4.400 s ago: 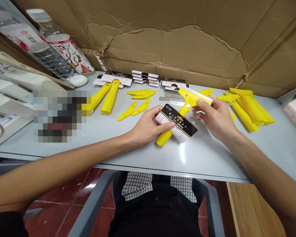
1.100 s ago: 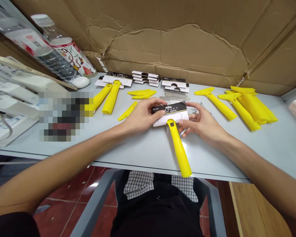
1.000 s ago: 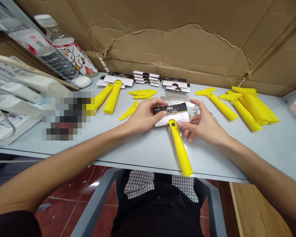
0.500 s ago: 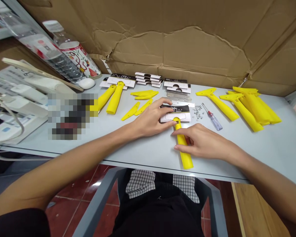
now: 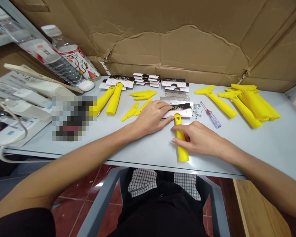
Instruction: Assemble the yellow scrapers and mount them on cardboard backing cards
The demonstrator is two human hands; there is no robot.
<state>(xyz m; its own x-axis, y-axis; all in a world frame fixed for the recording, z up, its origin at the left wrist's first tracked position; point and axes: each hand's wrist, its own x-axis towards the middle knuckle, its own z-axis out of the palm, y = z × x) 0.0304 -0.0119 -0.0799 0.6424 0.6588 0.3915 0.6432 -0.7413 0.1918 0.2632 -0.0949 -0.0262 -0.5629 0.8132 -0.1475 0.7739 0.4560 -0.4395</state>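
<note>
In front of me a yellow plastic scraper (image 5: 181, 148) lies on the table, handle toward me, its head covered by a black-and-white card sleeve (image 5: 184, 112). My left hand (image 5: 153, 116) grips the left end of the sleeve, thumb below and fingers above. With thumb and fingers across the upper handle, my right hand (image 5: 202, 138) holds the scraper from the right. Small screws (image 5: 197, 110) lie in a loose heap right of the sleeve, beside a screwdriver (image 5: 213, 119) with a clear handle. Metal blades (image 5: 175, 95) are just behind the sleeve.
Several yellow scrapers (image 5: 251, 102) lie at the right. Two sleeved scrapers (image 5: 114, 98) and flat yellow pieces (image 5: 130, 112) are at the left. Folded card sleeves (image 5: 146, 79) stand along the cardboard wall (image 5: 187, 49). Bottles (image 5: 76, 59) and a blurred dark item (image 5: 72, 123) are farther left.
The scraper's handle has straightened slightly, its lower end swinging a little left. Both hands keep their places on the sleeve and handle. The view has shifted slightly.
</note>
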